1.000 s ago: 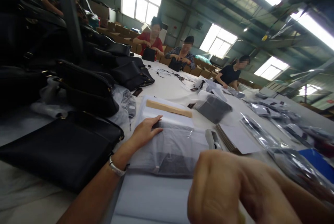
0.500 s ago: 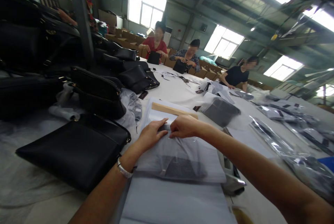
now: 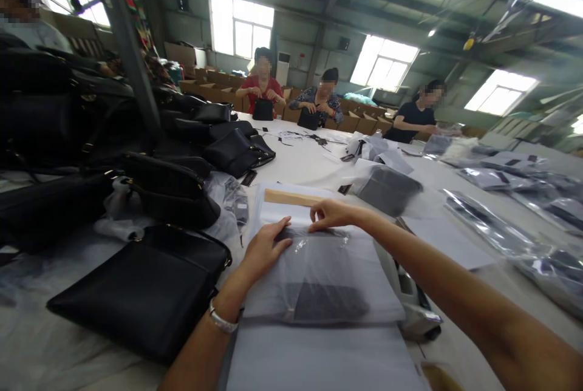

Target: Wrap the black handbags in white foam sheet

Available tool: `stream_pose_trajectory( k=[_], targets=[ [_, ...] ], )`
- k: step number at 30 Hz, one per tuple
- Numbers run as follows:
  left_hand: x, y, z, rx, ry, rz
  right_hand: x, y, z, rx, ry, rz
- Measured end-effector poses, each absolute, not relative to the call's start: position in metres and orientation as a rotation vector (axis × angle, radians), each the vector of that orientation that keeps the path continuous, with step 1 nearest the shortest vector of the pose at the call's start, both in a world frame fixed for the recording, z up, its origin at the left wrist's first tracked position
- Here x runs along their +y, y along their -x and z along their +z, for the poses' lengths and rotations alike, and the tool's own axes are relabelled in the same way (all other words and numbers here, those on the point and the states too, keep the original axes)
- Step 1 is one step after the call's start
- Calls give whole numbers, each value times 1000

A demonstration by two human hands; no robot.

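Observation:
A dark bag inside a clear plastic sleeve [image 3: 328,275] lies on a stack of pale sheets [image 3: 319,354] in front of me. My left hand [image 3: 268,250] rests on the sleeve's upper left corner, thumb and fingers apart. At the sleeve's top edge, my right hand [image 3: 328,216] pinches the plastic between thumb and fingertips. A tan strip [image 3: 289,198] lies across the sheets just beyond both hands. Left of my left wrist, which wears a silver bracelet [image 3: 222,318], a black bag [image 3: 136,288] lies flat.
Black bags [image 3: 168,187] are heaped at the left by a slanted metal post [image 3: 125,45]. Another sleeved bag [image 3: 387,189] lies beyond my right hand. Packed bags [image 3: 510,178] cover the right side of the table. Several people work around it, with cartons [image 3: 214,90] behind.
My right hand has shifted slightly right along the sleeve's top edge, and the plastic lies flatter. My left hand keeps its place on the corner. The camera view has tilted somewhat.

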State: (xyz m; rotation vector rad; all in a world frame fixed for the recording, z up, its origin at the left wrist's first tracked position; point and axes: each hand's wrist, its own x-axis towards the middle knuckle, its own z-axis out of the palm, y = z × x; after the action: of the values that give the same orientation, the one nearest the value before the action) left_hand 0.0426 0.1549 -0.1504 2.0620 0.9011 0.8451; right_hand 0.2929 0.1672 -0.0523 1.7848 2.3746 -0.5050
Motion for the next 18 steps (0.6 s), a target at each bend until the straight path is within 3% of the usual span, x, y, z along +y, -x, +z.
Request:
stream_pose_trajectory(
  k=[6,12,18],
  targets=[
    [154,-39,-131,991,-2176,753,111,-330,-66,2523,-2189,-345],
    [120,-78,-91,977,-2567,815,-6,-298,-86,2941,-2085,-325],
    [111,-117,-121,840,-2789,456,-48,-279,-130,2770,-1998,-282]
  ],
)
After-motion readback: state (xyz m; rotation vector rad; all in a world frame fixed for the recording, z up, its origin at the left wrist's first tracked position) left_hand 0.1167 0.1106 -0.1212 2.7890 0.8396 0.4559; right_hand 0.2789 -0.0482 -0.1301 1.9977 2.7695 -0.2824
